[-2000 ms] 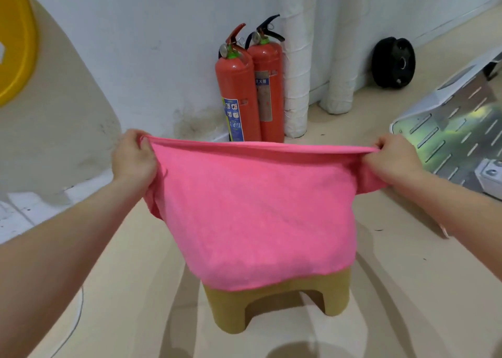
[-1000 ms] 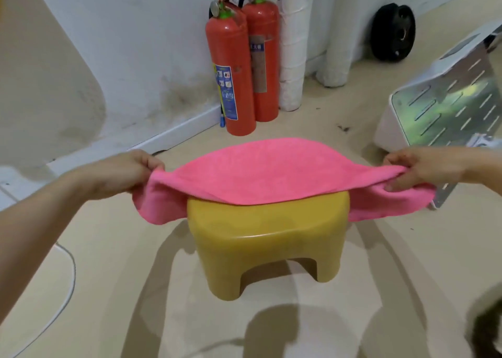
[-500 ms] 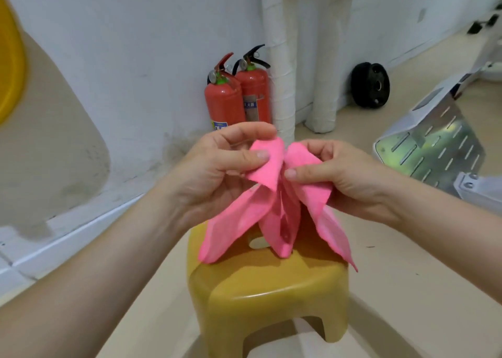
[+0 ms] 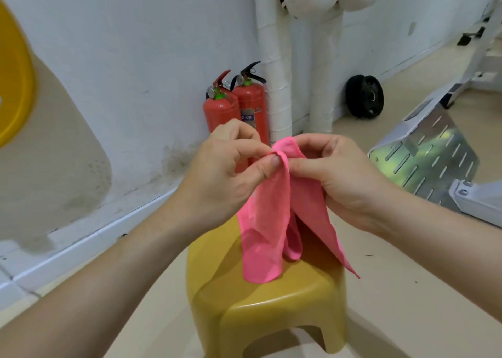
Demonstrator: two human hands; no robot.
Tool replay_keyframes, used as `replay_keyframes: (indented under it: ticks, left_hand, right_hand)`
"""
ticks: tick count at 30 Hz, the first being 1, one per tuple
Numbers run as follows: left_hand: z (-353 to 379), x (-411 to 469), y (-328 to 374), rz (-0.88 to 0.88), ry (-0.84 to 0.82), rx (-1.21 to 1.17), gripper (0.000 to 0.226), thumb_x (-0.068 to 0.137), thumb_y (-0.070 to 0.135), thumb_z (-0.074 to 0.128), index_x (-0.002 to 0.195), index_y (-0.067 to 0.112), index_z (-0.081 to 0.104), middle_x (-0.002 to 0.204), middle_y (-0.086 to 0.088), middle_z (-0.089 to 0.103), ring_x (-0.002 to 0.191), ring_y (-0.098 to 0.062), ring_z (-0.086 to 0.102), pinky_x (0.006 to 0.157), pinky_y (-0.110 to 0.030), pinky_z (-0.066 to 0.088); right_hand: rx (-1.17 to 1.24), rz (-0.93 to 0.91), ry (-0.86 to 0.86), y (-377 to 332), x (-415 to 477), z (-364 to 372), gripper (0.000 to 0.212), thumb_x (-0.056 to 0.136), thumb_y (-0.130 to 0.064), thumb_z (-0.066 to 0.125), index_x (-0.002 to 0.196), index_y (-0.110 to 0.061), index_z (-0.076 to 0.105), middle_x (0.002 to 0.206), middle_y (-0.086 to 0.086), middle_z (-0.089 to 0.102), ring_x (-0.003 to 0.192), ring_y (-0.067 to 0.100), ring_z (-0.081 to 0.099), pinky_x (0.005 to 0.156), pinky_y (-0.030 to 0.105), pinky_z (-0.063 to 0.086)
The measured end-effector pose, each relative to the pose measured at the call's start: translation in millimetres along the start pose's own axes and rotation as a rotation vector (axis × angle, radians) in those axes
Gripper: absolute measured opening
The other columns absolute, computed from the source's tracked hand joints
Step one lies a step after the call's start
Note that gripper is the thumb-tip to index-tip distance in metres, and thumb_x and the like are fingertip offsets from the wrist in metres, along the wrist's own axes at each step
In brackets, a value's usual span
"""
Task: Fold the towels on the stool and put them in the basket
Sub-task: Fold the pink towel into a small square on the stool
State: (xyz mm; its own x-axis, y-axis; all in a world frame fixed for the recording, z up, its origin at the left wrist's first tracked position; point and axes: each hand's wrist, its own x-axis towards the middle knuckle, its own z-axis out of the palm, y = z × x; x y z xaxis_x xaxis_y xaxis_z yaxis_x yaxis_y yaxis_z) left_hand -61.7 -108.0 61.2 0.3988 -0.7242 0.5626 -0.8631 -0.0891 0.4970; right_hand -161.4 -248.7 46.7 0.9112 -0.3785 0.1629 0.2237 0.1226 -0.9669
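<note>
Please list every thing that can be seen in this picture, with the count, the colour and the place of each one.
towel: 1, pink, held up above the stool, corners pinched together
stool: 1, mustard yellow, on the floor, bottom centre
fire extinguishers: 2, red, against the wall
wrapped pipes: 2, white, beside the extinguishers
wheel-like disc: 1, black, by the wall, right
slotted metal panel: 1, silver, far right
left hand: 1, pinching the towel
right hand: 1, pinching the towel
</note>
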Motion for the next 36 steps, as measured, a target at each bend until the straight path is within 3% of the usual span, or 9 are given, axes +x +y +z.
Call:
replay_keyframes:
  ticks: [5,12,19,23,27,30,32,34,36]
  left_hand:
    - [-1,0,2,-0.012,0.124,-0.020,0.006,0.083,0.030,0.069,0.078,0.029,0.069,0.076,0.009,0.061,0.069,-0.004,0.056,0.061,-0.010,0.039]
    - [3,2,7,-0.076,0.193,0.029,0.013,0.080,0.034,0.073,0.071,0.025,0.071,0.072,0.010,0.058,0.062,-0.001,0.050,0.054,-0.009,0.034]
    - [4,4,10,-0.213,0.215,-0.076,0.018,0.079,0.032,0.076,0.062,0.029,0.068,0.067,0.012,0.056,0.058,0.003,0.050,0.055,-0.009,0.033]
    - [-8,11,10,-0.274,0.035,-0.229,0.032,0.073,0.042,0.074,0.065,0.012,0.071,0.080,-0.001,0.057,0.058,0.000,0.050,0.051,-0.014,0.039]
    - [-40,18,-1,-0.275,-0.274,-0.321,0.062,0.069,0.052,0.077,0.074,-0.009,0.069,0.091,-0.009,0.061,0.078,-0.015,0.059,0.074,-0.030,0.048]
    - [-63,21,0,-0.189,-0.397,-0.455,0.049,0.067,0.054,0.076,0.063,0.005,0.074,0.082,0.001,0.065,0.077,-0.012,0.061,0.073,-0.024,0.048]
    - [-75,21,2,-0.126,-0.402,-0.578,0.039,0.068,0.054,0.076,0.055,0.017,0.072,0.076,-0.007,0.064,0.069,-0.017,0.059,0.066,-0.025,0.048]
    - [-83,21,7,-0.087,-0.490,-0.643,0.039,0.072,0.052,0.074,0.051,0.020,0.067,0.062,-0.013,0.055,0.058,-0.023,0.050,0.060,-0.027,0.043]
    - [-85,19,15,-0.056,-0.630,-0.568,0.033,0.078,0.047,0.071,0.052,0.027,0.067,0.055,0.005,0.052,0.054,-0.012,0.046,0.059,-0.020,0.041]
  right_hand:
    - [-0.107,-0.093,0.019,0,-4,6,0.020,0.076,0.005,0.071,0.093,-0.006,0.072,0.092,0.018,0.074,0.086,0.026,0.069,0.086,0.040,0.055]
    - [-0.203,-0.184,0.035,-1,-7,7,0.022,0.080,0.011,0.064,0.093,-0.005,0.073,0.086,0.012,0.076,0.081,0.019,0.072,0.079,0.030,0.057]
    - [-0.165,-0.202,0.013,-10,-7,7,0.015,0.089,-0.005,0.061,0.095,0.002,0.073,0.086,0.013,0.075,0.080,0.016,0.070,0.072,0.023,0.053]
    - [-0.229,-0.261,0.080,-24,0,8,0.016,0.093,-0.005,0.056,0.088,-0.004,0.071,0.078,0.004,0.071,0.073,0.009,0.065,0.069,0.020,0.051]
    - [-0.133,-0.355,0.322,-56,25,-10,0.029,0.098,-0.008,0.049,0.075,-0.017,0.064,0.061,-0.010,0.061,0.062,0.004,0.054,0.064,0.020,0.045]
    - [-0.127,-0.393,0.545,-69,47,-44,0.032,0.098,-0.010,0.044,0.074,-0.021,0.061,0.068,-0.007,0.061,0.068,0.008,0.054,0.071,0.027,0.046]
    - [-0.164,-0.348,0.695,-66,57,-69,0.032,0.098,-0.012,0.043,0.071,-0.021,0.059,0.068,-0.006,0.057,0.068,0.008,0.051,0.071,0.030,0.043]
    - [-0.242,-0.300,0.733,-53,60,-85,0.030,0.097,-0.015,0.044,0.072,-0.019,0.060,0.068,-0.005,0.055,0.069,0.010,0.050,0.070,0.030,0.042]
    - [-0.398,-0.277,0.690,-40,57,-90,0.025,0.095,-0.016,0.043,0.079,-0.017,0.063,0.070,-0.004,0.056,0.071,0.011,0.050,0.069,0.028,0.042]
